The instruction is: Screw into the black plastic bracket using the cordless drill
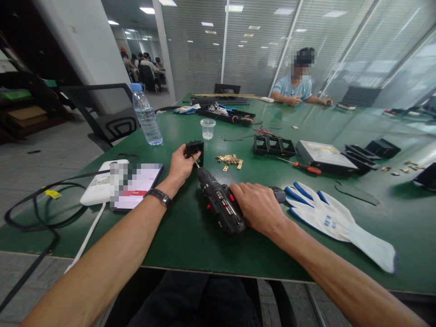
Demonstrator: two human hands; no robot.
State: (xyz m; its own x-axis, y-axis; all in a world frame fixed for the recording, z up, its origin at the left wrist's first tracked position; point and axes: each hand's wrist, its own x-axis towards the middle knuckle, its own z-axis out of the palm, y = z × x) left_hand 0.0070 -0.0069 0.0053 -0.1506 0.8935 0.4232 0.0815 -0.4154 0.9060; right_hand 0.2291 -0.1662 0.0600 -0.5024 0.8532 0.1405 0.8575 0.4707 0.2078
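Note:
My right hand (257, 204) is wrapped round the grip of a black cordless drill (221, 202) that lies on its side, its bit pointing away from me to the left. A small black plastic part (195, 147) is pinched in my left hand (182, 163), which wears a dark wristband. The drill's bit reaches up to this part; whether it sits in a screw is too small to tell. Just right of the part lies a pile of small brass-coloured plates (230, 160). A clear plastic cup (207, 129) stands behind it.
Left are a water bottle (147, 116), a phone (139, 186), a white power bank (102, 184) and cables. A white-blue glove (327, 215), an orange-handled screwdriver (303, 167), a black frame (274, 145) and a silver-topped box (325, 156) lie right. A person (296, 84) sits across the table.

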